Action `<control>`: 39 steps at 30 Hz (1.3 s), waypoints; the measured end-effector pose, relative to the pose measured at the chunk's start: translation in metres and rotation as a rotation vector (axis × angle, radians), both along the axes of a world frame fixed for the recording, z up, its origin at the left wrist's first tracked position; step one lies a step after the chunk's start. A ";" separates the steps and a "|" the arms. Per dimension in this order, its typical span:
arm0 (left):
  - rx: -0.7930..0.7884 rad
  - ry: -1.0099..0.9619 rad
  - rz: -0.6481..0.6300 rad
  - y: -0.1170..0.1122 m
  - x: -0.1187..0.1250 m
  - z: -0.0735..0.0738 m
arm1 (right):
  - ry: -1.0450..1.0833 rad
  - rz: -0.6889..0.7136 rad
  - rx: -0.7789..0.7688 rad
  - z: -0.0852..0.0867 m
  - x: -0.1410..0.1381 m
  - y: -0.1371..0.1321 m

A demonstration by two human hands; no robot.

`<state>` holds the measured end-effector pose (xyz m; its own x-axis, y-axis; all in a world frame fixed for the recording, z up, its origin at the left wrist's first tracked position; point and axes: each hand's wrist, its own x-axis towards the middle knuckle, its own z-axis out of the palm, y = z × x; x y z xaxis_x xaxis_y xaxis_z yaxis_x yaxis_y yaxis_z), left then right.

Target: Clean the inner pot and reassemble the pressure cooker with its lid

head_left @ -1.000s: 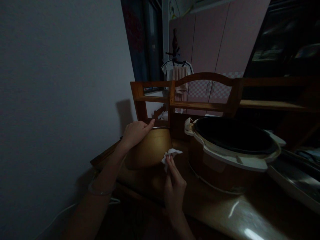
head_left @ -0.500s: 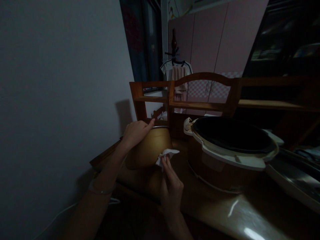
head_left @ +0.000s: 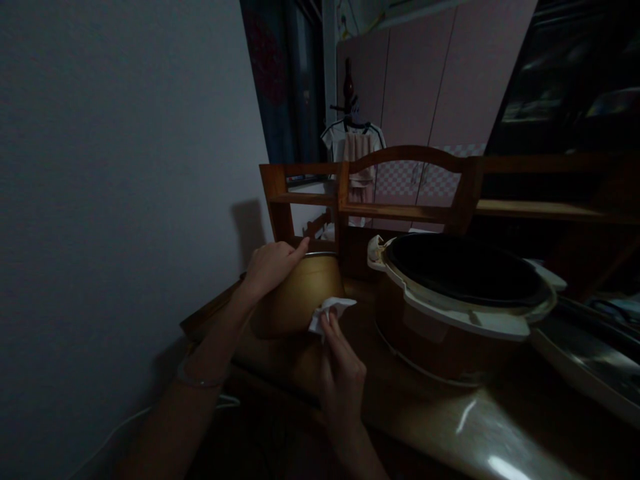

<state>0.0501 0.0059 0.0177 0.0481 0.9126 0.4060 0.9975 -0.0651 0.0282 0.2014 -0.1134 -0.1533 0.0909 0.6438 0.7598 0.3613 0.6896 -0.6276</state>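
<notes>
A gold-coloured inner pot [head_left: 305, 290] with a metal rim stands on the left part of the wooden table. My left hand [head_left: 274, 263] grips its rim, thumb lying along the top edge and the other fingers out of sight behind. Pinched in the fingertips of my right hand [head_left: 343, 363] is a crumpled white tissue [head_left: 333, 312], close against the lower right side of the pot. Whether the tissue touches the pot wall I cannot tell. Right of both hands sits the rice cooker body [head_left: 450, 340], lidless, with a dark opening.
Behind the pots runs a wooden shelf rack [head_left: 405, 210]. A flat pan-like appliance [head_left: 590, 360] lies at the right edge. The wall [head_left: 125, 167] rises close on the left, and a white cable [head_left: 120, 427] hangs below the table edge.
My right hand and the tissue have shifted very slightly left. The left hand and the pot have stayed where they were.
</notes>
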 end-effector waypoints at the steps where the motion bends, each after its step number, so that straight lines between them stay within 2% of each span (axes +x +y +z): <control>1: 0.001 0.002 0.003 0.000 0.000 0.000 | -0.017 -0.004 0.018 0.000 -0.001 0.000; 6: -0.009 -0.021 0.005 -0.001 -0.001 0.001 | -0.100 -0.026 0.081 0.001 -0.005 -0.003; 20: -0.073 -0.092 -0.019 0.000 -0.007 0.004 | -0.164 -0.068 0.132 0.002 -0.004 0.001; 39: -0.045 -0.028 -0.004 -0.005 -0.002 0.002 | -0.162 -0.106 0.167 0.002 -0.001 0.000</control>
